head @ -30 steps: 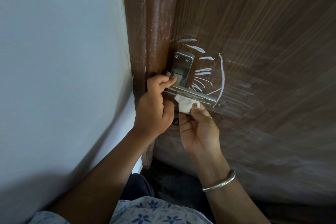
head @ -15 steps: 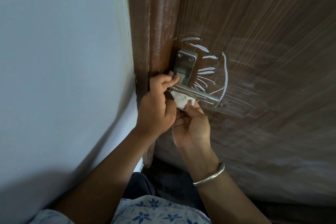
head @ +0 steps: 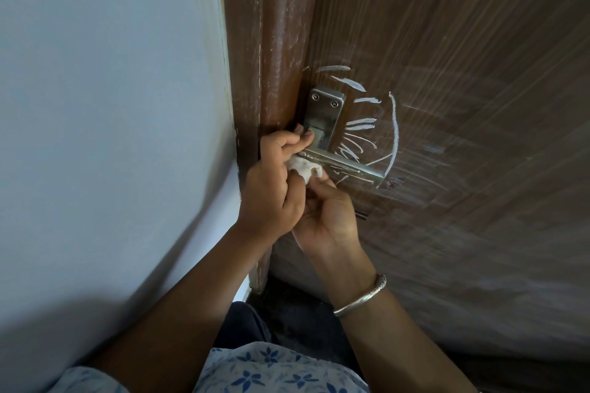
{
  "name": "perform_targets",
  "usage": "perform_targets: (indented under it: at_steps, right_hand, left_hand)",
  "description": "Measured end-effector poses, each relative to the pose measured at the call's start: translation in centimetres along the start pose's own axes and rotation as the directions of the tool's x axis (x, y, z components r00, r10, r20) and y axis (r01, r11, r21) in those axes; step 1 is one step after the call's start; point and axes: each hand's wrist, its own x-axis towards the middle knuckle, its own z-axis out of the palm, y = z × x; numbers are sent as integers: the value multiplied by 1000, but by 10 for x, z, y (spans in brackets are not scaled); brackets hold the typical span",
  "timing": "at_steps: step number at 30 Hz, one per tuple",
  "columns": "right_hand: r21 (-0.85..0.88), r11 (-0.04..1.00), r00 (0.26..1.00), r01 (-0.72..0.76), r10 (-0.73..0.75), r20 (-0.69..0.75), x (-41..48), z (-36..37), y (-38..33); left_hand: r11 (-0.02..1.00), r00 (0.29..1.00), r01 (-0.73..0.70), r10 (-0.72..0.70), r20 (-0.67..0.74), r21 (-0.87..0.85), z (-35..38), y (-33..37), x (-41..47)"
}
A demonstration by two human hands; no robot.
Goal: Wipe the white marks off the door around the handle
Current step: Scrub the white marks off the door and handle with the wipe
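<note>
Right grip [head: 325, 214] pinched the cloth [head: 301, 166] under the handle [head: 351, 169]; left grip [head: 271, 182] clasped the handle's root; marks [head: 362, 121] lay at two o'clock from the cloth, nearer the right.

Pale wall [head: 111, 105], dark floor [head: 289, 313]

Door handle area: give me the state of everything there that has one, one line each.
door, streaked with white marks beside the handle
white marks, not yet wiped off
handle, gripped at its neck by the left hand
cloth, crumpled, just below the handle
left hand, fingers curled round the handle
right hand, pinches the cloth
</note>
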Motion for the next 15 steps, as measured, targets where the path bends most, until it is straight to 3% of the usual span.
perform_targets:
  at_steps: [5, 11, 15]
  right_hand:
    - [-30, 999, 998, -30, 32, 46, 2, -1, -1]
    - [131, 991, 992, 29, -12, -124, 10, 1, -4]
    - [149, 989, 994, 24, -8, -110, 20, 7, -4]
  left_hand:
    - [1000, 1000, 6, -6, 5, -17, 0, 1, 0]
    - [999, 1000, 6, -6, 10, -42, 1, -2, 0]
    - [999, 1000, 15, -14, 20, -51, 0, -2, 0]
